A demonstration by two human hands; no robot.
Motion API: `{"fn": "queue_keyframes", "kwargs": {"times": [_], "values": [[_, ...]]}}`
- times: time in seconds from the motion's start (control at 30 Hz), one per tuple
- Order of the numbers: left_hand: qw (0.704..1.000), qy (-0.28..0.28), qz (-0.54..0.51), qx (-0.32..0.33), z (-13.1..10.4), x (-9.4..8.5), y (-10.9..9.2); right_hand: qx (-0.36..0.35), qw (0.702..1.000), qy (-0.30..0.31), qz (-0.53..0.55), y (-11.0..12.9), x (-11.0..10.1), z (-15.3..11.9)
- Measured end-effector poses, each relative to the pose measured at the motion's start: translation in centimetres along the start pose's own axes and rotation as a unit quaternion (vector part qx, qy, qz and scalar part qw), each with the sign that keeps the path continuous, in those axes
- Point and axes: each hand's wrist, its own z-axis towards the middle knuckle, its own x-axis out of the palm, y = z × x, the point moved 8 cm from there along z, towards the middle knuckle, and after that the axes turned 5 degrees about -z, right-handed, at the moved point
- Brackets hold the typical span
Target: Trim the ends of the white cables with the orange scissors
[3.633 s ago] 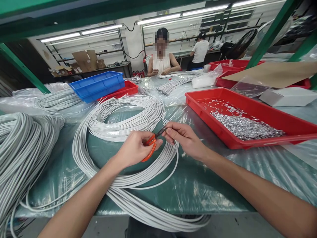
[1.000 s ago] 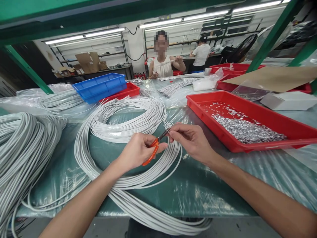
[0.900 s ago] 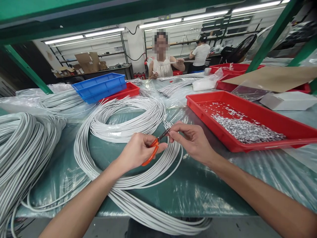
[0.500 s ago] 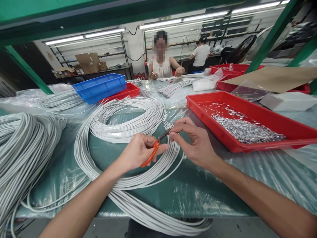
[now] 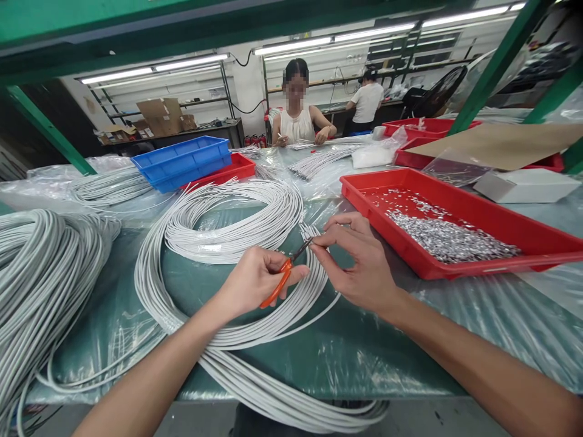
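Note:
My left hand [image 5: 248, 282] is closed around slim pliers with orange handles [image 5: 276, 287]. Their dark jaws point right and up, reaching the fingertips of my right hand [image 5: 359, 264]. Thumb and forefinger of that hand are pinched at the jaw tip; whatever lies between them is too small to make out. Beneath both hands runs a coiled bundle of light grey cables [image 5: 296, 306], its cut ends bunched just behind the pliers' tip. A second grey cable coil [image 5: 228, 241] lies flat beyond my left hand.
A red tray [image 5: 437, 267] holding many small shiny metal pieces stands at right. A thick cable pile [image 5: 50, 273] fills the left side. Blue trays [image 5: 182, 159] sit on a red one farther back. Across the table sits a person [image 5: 296, 124]. Green frame posts [image 5: 496, 73] flank the bench.
The fingers of my right hand have shifted slightly at the pliers' tip. My left hand keeps its hold with little movement. The person opposite has lowered their head and drawn one hand inward.

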Motion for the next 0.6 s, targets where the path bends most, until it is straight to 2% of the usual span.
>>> {"fn": "queue_keyframes", "kwargs": {"times": [0.27, 0.4, 0.5, 0.6], "values": [[0.998, 0.009, -0.060, -0.021, 0.2, 1.0, 0.7, -0.051, 0.988, -0.059, -0.133, 1.5, -0.5, -0.1], [0.997, 0.005, -0.077, -0.005, 0.5, 0.9, 0.7, -0.012, 0.992, -0.062, -0.109, 0.8, -0.4, -0.3], [0.996, -0.040, -0.079, 0.025, 0.6, -0.2, 0.2, 0.032, 0.996, -0.056, -0.055, -0.1, -0.2, -0.4], [0.986, -0.106, -0.101, 0.074, 0.5, -1.8, -0.8, 0.024, 0.999, -0.041, -0.025, 0.1, 0.2, -0.5]]}}
